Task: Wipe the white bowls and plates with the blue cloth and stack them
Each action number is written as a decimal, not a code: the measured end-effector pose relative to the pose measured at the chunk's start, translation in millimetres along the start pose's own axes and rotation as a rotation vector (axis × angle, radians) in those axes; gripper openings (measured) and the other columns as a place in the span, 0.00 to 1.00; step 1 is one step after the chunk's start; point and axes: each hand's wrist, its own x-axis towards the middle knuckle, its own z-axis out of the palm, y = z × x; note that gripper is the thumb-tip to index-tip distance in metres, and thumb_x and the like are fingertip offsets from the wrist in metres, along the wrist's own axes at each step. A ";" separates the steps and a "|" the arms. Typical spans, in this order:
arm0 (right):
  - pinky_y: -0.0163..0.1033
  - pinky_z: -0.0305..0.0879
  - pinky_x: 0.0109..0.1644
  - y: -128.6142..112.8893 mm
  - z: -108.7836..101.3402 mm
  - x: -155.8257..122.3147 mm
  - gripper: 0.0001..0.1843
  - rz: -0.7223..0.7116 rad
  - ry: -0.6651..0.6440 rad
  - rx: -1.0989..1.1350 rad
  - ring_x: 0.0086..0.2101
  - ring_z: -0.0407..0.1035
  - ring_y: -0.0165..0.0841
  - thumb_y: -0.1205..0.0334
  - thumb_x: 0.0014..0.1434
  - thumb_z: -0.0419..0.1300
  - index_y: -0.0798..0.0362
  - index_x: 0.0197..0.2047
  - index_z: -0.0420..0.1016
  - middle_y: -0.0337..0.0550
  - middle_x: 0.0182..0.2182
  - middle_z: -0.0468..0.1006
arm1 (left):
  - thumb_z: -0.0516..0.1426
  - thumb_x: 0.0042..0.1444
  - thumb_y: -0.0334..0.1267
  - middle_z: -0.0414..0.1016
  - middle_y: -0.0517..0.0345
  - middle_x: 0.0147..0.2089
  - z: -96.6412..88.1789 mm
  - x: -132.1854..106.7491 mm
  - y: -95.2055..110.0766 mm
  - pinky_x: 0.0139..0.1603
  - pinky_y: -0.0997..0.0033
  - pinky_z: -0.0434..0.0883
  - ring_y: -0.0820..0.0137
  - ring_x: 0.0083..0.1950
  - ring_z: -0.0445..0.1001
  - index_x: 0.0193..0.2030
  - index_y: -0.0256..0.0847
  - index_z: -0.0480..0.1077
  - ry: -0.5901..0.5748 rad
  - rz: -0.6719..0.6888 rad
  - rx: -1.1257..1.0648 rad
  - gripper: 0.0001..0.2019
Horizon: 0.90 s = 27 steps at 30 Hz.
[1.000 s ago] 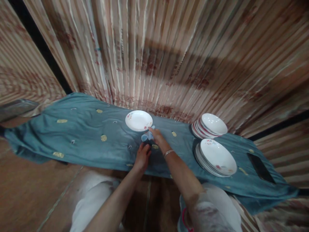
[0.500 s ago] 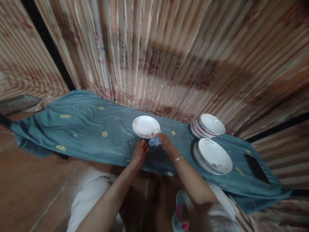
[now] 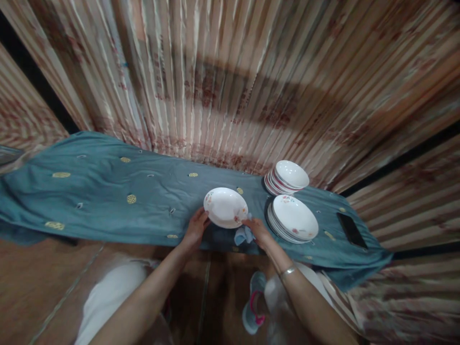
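Note:
A white plate with small flower prints (image 3: 225, 207) is held between both hands above a long blue cloth (image 3: 108, 201). My left hand (image 3: 195, 227) grips its left rim. My right hand (image 3: 258, 229) holds the right rim together with a small pale blue rag (image 3: 243, 235) bunched under the fingers. To the right lies a stack of similar plates (image 3: 293, 223), and behind it a second, smaller stack of bowls (image 3: 287, 176).
A striped curtain (image 3: 230, 81) hangs right behind the cloth. A dark phone (image 3: 350, 229) lies on the cloth's right end. My knees in white trousers (image 3: 111, 297) and the brown floor (image 3: 39, 282) are below.
The plate has come off the cloth and nearer to me, with both hands on its rim. The view has swung so everything sits further right and lower.

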 end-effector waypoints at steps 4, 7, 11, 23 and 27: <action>0.32 0.60 0.27 -17.4 -22.9 -5.9 0.17 -0.150 0.071 -0.473 0.24 0.72 0.34 0.49 0.53 0.67 0.51 0.22 0.72 0.39 0.17 0.75 | 0.69 0.40 0.40 0.80 0.51 0.49 1.0 3.8 -2.2 0.58 0.57 0.72 0.57 0.55 0.76 0.46 0.40 0.76 0.007 0.028 0.027 0.24; 0.34 0.63 0.33 -35.4 -29.3 -9.6 0.16 -0.315 0.179 -0.786 0.31 0.77 0.38 0.48 0.63 0.59 0.52 0.33 0.76 0.45 0.25 0.80 | 0.69 0.41 0.41 0.80 0.50 0.49 2.7 7.7 -2.9 0.54 0.59 0.74 0.60 0.52 0.77 0.50 0.39 0.75 0.012 0.014 0.016 0.27; 0.40 0.68 0.42 -51.3 -11.9 0.8 0.22 -0.454 0.223 -1.008 0.40 0.79 0.44 0.49 0.69 0.52 0.59 0.52 0.74 0.56 0.37 0.83 | 0.67 0.49 0.40 0.80 0.49 0.50 9.6 10.5 -1.7 0.46 0.64 0.77 0.65 0.43 0.80 0.62 0.41 0.68 0.015 -0.068 -0.003 0.31; 0.48 0.62 0.66 -28.7 7.6 20.3 0.20 -0.828 -0.003 -0.931 0.59 0.67 0.40 0.62 0.69 0.49 0.55 0.60 0.72 0.54 0.59 0.74 | 0.60 0.59 0.37 0.78 0.47 0.56 17.3 3.8 6.1 0.42 0.68 0.78 0.66 0.42 0.80 0.68 0.43 0.62 0.001 -0.160 -0.065 0.30; 0.41 0.67 0.59 -38.7 19.6 14.6 0.16 -0.659 -0.170 -1.202 0.52 0.72 0.36 0.68 0.67 0.52 0.53 0.53 0.77 0.48 0.52 0.79 | 0.59 0.61 0.39 0.76 0.46 0.58 18.8 3.0 6.0 0.43 0.67 0.78 0.65 0.44 0.80 0.69 0.43 0.61 0.004 -0.161 -0.064 0.29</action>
